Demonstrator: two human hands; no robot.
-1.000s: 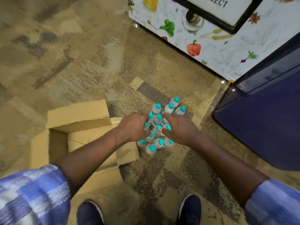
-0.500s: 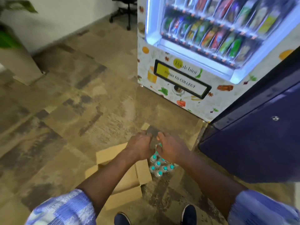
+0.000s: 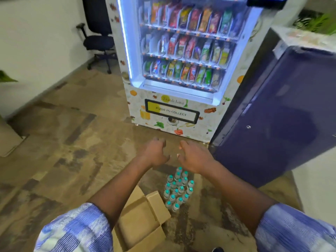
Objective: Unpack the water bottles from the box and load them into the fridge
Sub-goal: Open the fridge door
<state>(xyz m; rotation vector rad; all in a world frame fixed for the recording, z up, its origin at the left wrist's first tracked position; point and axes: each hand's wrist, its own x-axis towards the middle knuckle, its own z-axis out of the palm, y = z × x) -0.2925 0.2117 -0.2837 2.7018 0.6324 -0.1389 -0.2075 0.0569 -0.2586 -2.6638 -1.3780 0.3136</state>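
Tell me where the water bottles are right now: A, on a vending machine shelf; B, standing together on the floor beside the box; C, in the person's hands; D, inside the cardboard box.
B: the water bottles stand upright in a cluster on the floor next to the open cardboard box, and the left hand and right hand hover above them holding nothing.

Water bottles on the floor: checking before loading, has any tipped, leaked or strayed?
Nothing stands out. The water bottles stand upright in one tight cluster on the carpet, beside the open cardboard box, with no puddle visible. The left hand and right hand hold nothing.
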